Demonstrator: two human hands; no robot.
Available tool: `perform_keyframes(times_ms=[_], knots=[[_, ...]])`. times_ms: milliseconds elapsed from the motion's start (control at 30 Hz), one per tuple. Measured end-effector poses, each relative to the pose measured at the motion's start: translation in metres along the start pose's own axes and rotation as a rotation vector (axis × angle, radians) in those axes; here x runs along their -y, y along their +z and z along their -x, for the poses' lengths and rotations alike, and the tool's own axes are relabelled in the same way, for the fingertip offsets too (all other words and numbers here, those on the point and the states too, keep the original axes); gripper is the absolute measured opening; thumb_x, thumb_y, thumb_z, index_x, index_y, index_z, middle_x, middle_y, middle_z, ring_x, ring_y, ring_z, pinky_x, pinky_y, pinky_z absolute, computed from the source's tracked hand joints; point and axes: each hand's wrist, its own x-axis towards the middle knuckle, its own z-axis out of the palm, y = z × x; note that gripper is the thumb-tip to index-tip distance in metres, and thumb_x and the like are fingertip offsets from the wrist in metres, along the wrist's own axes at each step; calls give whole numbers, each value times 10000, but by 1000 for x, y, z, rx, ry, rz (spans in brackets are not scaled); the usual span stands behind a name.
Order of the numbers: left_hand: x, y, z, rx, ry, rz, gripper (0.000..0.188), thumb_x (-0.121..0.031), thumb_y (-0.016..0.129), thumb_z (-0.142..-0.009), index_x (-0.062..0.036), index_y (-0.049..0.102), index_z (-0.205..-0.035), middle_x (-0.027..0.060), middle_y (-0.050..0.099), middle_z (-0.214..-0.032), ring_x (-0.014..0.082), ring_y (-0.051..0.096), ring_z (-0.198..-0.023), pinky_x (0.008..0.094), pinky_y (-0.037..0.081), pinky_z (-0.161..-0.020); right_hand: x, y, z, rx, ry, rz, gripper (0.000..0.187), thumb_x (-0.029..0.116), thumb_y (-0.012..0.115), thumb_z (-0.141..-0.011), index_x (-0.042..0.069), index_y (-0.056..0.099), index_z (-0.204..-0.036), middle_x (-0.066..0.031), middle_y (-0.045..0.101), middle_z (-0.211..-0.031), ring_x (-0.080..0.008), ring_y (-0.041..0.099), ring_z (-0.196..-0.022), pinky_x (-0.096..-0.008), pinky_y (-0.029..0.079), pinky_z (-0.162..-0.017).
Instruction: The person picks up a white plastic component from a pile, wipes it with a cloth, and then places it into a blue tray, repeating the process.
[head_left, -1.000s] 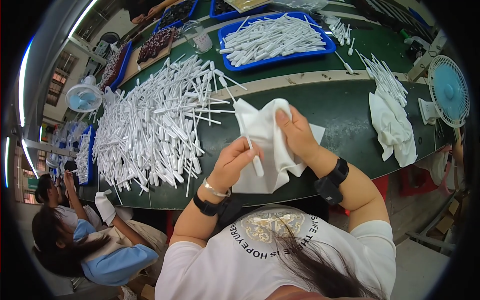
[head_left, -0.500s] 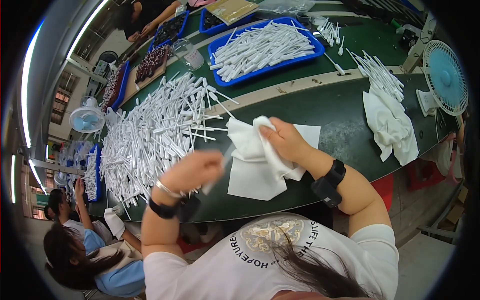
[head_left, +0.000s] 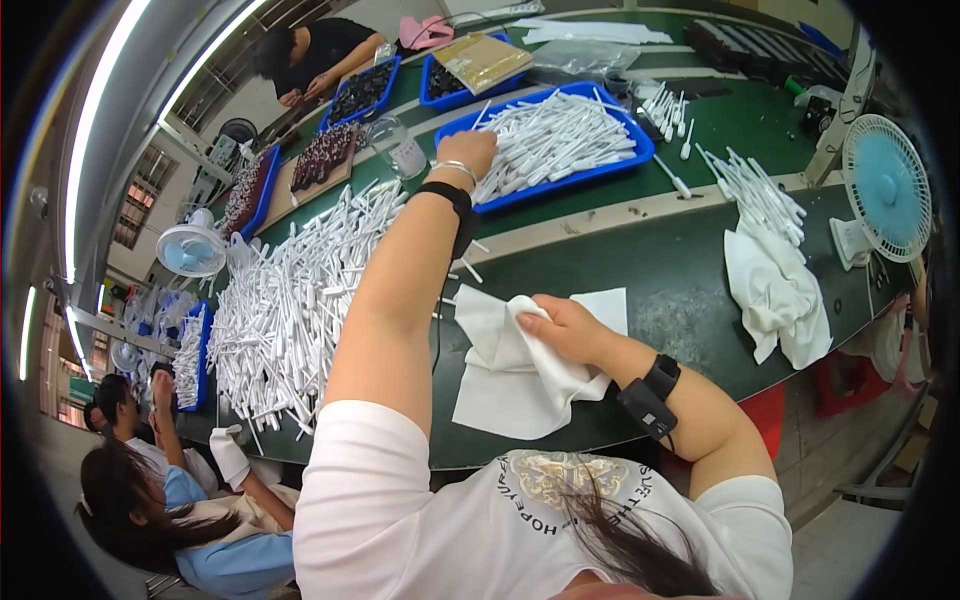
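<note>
My right hand (head_left: pixel 568 332) grips a bunched fold of a white cloth (head_left: pixel 510 395), thumb on top, with the rest of the cloth spread on the dark green table. My left arm reaches far forward, and my left hand (head_left: pixel 467 150) is at the left end of a blue tray (head_left: pixel 560 182). Its fingers are curled; what they hold, if anything, is hidden. White plastic sticks with a thicker end (head_left: pixel 560 130) fill that tray. A large loose heap of the same sticks (head_left: pixel 290 320) covers the table to the left, partly behind my left arm.
On the right, a crumpled white cloth (head_left: pixel 778 295) lies below more sticks (head_left: pixel 750 190), beside a fan (head_left: pixel 885 185). Farther back are a clear jar (head_left: pixel 400 150), blue trays of dark pieces (head_left: pixel 362 92) and a person (head_left: pixel 320 60). Another person (head_left: pixel 190 520) sits at left.
My left hand has moved forward from above the near table, beside the heap, to the blue tray. My right hand still grips the cloth. The view has shifted slightly.
</note>
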Motion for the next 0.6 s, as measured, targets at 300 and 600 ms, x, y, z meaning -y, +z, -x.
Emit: perform_keyframes(times_ms=[300, 600], knots=[[50, -54, 105, 278, 235, 321, 159, -158, 512, -724, -69, 614, -806, 132, 610, -784, 301, 573, -753, 386, 442, -650, 1, -9, 0, 9, 82, 21, 227, 248, 497, -850, 39, 539, -929, -30, 557, -768, -89, 490, -688, -243, 408, -617], [96, -29, 226, 441, -146, 176, 135, -138, 541, -710, -84, 629, -796, 113, 614, -772, 288, 574, -735, 356, 451, -654, 3, -2, 2, 22, 85, 12, 228, 231, 487, -854, 30, 541, -949, -34, 558, -817, -96, 496, -725, -236, 406, -648]])
